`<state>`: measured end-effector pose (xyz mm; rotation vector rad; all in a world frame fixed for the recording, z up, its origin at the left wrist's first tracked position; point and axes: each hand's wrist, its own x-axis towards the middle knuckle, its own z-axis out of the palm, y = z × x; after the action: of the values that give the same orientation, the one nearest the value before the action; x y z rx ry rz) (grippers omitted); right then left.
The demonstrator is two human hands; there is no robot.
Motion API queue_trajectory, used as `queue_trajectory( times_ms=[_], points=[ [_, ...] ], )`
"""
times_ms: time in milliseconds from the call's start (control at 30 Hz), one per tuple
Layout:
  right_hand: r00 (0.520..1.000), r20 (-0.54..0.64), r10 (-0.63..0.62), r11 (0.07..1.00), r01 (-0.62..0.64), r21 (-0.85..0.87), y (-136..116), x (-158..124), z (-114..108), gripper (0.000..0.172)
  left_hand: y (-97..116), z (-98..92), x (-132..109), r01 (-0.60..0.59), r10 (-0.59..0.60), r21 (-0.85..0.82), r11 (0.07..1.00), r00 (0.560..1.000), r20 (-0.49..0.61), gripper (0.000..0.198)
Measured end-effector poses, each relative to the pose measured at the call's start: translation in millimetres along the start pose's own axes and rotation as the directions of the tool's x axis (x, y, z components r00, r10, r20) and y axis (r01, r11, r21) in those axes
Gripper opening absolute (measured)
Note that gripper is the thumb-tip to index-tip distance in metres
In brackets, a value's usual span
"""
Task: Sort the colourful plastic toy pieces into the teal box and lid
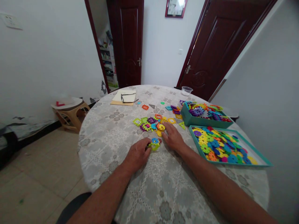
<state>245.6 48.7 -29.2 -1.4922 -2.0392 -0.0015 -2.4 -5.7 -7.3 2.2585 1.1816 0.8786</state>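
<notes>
Now the left hand [137, 155] pinches a gear toy [154, 144]. The right hand [173, 138] lies with fingers flat on loose gears [149, 123]. Lifting one needs a pinch.

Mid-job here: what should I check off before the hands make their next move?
1. Left hand pinches the joined piece: ok.
2. Right hand lies open, fingertips at the loose pieces: ok.
3. Tray on the right holds plenty of pieces: ok.
4. Box behind it sits level on the table: ok.
5. Glasses lie well away from both hands: ok.
6. Joined piece locked tight: cannot tell.
</notes>
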Motion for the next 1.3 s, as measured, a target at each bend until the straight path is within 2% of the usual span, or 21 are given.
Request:
queue_trajectory(
  times_ms=[133,267,433,567,700,833,933,1033,1133,1200,1300],
  points=[
    [0.995,0.096,0.017,0.999,-0.012,-0.051,-2,21,1,0.042,-2,-2.1,1,0.058,-0.056,0.019,0.998,0.993,-0.102,0.015],
    [0.994,0.105,0.023,0.999,-0.018,-0.051,-1,28,5,0.034,-6,-3.6,4,0.178,-0.169,0.027,0.984,0.965,-0.201,0.020],
    [0.996,0.061,0.060,0.998,-0.059,-0.026,4,25,7,0.033,-6,-4.2,5,0.194,-0.185,0.035,0.980,0.967,-0.178,0.021],
    [0.985,-0.029,0.173,0.985,-0.173,0.003,6,25,-3,0.036,-4,-5.9,4,0.203,-0.194,0.039,0.978,0.967,-0.164,0.020],
    [0.958,-0.100,0.270,0.963,-0.266,0.053,4,17,-31,0.039,-5,-6.4,4,0.202,-0.195,0.026,0.979,0.967,-0.166,0.019],
    [0.941,-0.141,0.308,0.951,-0.300,0.075,7,-3,-78,0.040,-5,-5.5,5,0.211,-0.206,0.009,0.977,0.961,-0.186,0.022],
    [0.931,-0.177,0.320,0.941,-0.334,-0.050,18,-24,-115,0.036,-5,-5.2,5,0.212,-0.207,0.007,0.977,0.960,-0.186,0.023],
    [0.922,-0.194,0.336,0.902,-0.374,-0.216,39,-49,-144,0.036,-4,-5.0,6,0.203,-0.199,0.003,0.979,0.963,-0.182,0.023],
    [0.929,-0.202,0.310,0.844,-0.367,-0.391,65,-70,-160,0.037,-5,-4.4,6,0.207,-0.202,0.006,0.978,0.961,-0.186,0.024],
    [0.941,-0.230,0.249,0.818,-0.332,-0.469,77,-78,-162,0.037,-6,-3.9,6,0.204,-0.199,0.010,0.979,0.961,-0.190,0.024],
    [0.947,-0.299,0.120,0.842,-0.257,-0.474,74,-80,-156,0.033,-7,-3.8,5,0.198,-0.191,0.016,0.980,0.962,-0.196,0.024]
  ],
)
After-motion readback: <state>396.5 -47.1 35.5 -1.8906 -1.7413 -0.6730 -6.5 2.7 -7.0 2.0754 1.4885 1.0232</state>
